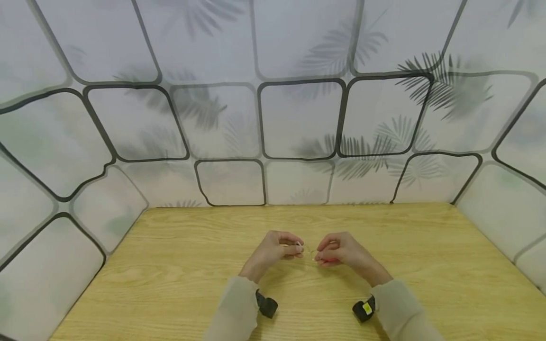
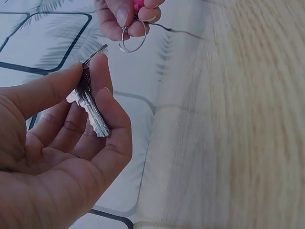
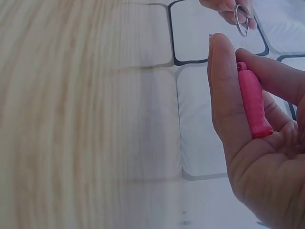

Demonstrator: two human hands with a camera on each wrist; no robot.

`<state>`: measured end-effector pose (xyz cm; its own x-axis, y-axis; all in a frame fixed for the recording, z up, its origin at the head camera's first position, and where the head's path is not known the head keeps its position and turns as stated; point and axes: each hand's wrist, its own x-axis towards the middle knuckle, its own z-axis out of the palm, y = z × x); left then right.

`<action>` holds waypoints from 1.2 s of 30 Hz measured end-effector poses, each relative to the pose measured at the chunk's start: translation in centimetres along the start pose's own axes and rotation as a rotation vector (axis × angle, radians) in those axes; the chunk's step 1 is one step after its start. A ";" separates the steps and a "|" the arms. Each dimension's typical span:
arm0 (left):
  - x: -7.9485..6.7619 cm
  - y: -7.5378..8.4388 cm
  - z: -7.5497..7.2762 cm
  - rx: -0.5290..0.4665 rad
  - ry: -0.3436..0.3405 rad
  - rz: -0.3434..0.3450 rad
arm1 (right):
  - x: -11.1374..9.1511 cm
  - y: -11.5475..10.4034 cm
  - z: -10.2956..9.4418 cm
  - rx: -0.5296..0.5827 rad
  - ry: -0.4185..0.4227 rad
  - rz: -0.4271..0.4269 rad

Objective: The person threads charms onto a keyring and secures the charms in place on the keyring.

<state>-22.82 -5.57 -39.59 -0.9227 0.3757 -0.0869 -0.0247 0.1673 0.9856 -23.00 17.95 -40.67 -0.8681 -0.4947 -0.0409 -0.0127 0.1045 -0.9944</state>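
Observation:
Over the table, my left hand point(image 1: 273, 248) and right hand point(image 1: 344, 251) face each other with a small gap between them. Thumb and fingertips of the left pinch a metal key ring point(image 3: 241, 21), from which silver keys point(image 2: 95, 114) hang against the curled fingers in the left wrist view. A pink bottle-shaped keychain charm point(image 3: 252, 102) lies in the right hand, gripped near its top by thumb and fingers. Its own thin metal ring point(image 2: 134, 44) sticks out past the right fingertips toward the left hand. The two rings appear apart.
A light wood-grain table point(image 1: 183, 265) spreads under both hands. Behind and at the sides stand pale walls point(image 1: 298, 118) patterned with dark outlines and leaves. Each wrist wears a black camera point(image 1: 268, 307) below a light sleeve point(image 1: 236, 308).

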 end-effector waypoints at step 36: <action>0.4 -0.3 0.1 -0.068 -0.006 -0.031 | 0.6 0.0 0.4 0.117 0.077 -0.017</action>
<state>-23.18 -5.38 -39.94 -0.9186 0.3770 -0.1184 -0.0798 0.1163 0.9900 -23.33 17.32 -40.72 -0.9038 -0.4275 -0.0205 0.0258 -0.0066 -0.9996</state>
